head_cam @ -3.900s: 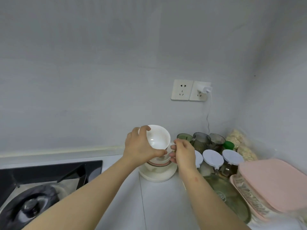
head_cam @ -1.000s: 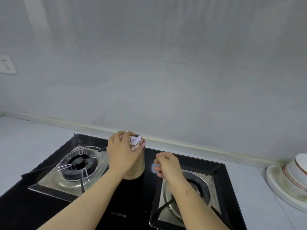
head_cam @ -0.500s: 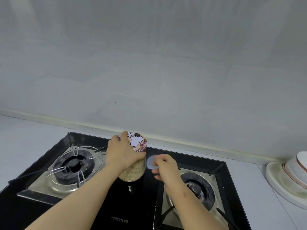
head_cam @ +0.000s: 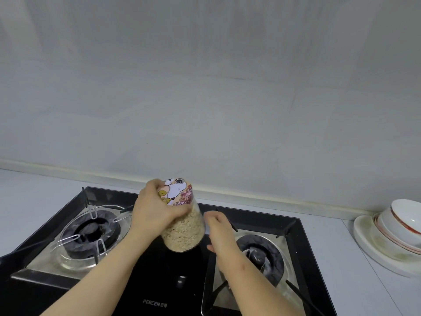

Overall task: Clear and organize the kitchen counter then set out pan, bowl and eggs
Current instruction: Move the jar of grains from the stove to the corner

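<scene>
The jar (head_cam: 184,231) of pale grain is in the left hand (head_cam: 155,213), over the black glass middle of the hob (head_cam: 159,293), between the left burner (head_cam: 91,229) and the right burner (head_cam: 259,254). The fingers wrap its upper part, partly covering the cartoon lid (head_cam: 176,191), and the jar leans a little. It looks raised off the glass, though its base is too close to the dark surface to be sure.

The right hand (head_cam: 219,229) sits just beside the jar's lower wall with its fingers curled. Whether they hold something small or touch the jar cannot be told from here.

The step in hand appears to be clearing this jar off the hob so the pan can go there later. To do it well, the grip wants to sit lower on the body rather than on the lid, since a lid that is not fully tight could come away under the weight. A palm under the base from the right hand would steady it. The jar is best kept upright and carried over the pan supports rather than dragged across them. It should go down on bare worktop (head_cam: 355,281), clear of the stacked bowls (head_cam: 403,222) on their plate (head_cam: 369,245) at the far right, which stay within reach for the setting-out.
</scene>
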The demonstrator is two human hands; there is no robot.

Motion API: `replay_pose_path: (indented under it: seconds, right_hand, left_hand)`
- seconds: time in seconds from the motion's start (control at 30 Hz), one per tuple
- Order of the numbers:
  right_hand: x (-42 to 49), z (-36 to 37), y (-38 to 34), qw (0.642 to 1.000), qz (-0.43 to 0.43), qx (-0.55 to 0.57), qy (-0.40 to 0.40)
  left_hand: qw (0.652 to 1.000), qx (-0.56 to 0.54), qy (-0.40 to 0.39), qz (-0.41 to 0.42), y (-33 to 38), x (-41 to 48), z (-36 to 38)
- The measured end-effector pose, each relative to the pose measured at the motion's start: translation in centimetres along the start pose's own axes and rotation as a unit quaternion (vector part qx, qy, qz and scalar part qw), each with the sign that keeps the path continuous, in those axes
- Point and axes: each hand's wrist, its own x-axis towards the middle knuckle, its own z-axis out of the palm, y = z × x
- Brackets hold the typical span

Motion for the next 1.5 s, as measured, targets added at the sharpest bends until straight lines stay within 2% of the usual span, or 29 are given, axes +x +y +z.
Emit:
replay_pose_path:
  seconds: [0.1, 0.23, 0.33, 0.47, 0.6, 0.8, 0.93, 1.07, 1.23, 1.5]
  right_hand:
    - [0.9, -0.2, -0.5, 0.993, 0.057, 0.105, -0.011]
    - [1.5, -2.4, -1.8, 0.979, 0.056, 0.192, 0.044]
    - [1.0, -4.0, -2.1, 0.970, 0.074, 0.232, 0.022]
    - [-0.2, -7.0, -2.1, 0.957, 0.089, 0.276, 0.004]
    - [-1.0, -11.2, -2.2, 0.960, 0.075, 0.269, 0.008]
    - [-4.3, -19.8, -1.4, 0.960, 0.071, 0.266, 0.041]
    - [-7.4, -28.0, 0.4, 0.954, 0.064, 0.257, 0.141]
    - [-10.3, -35.1, 1.7, 0.947, 0.054, 0.239, 0.206]
    - [-12.6, -42.3, 2.9, 0.955, 0.051, 0.125, 0.265]
    - [-13.3, -46.9, 2.0, 0.952, -0.014, 0.094, 0.290]
  left_hand:
    - [0.994, -0.094, -0.047, 0.019, 2.6, -0.8, -0.8]
    - [0.977, -0.155, -0.125, 0.074, 5.6, -1.9, -1.0]
    - [0.966, -0.179, -0.138, 0.127, 7.6, -3.5, -0.1]
    - [0.946, -0.256, -0.156, 0.125, 8.8, -6.1, 2.9]
    - [0.932, -0.284, -0.203, 0.096, 10.7, -7.7, 6.3]
    - [0.924, -0.310, -0.208, 0.083, 14.9, -12.1, 13.0]
    - [0.913, -0.318, -0.241, 0.086, 18.2, -17.4, 19.8]
    - [0.913, -0.309, -0.255, 0.072, 20.8, -21.8, 25.9]
    - [0.923, -0.290, -0.251, 0.025, 22.6, -25.6, 31.7]
    - [0.933, -0.211, -0.287, 0.040, 22.6, -28.0, 36.3]
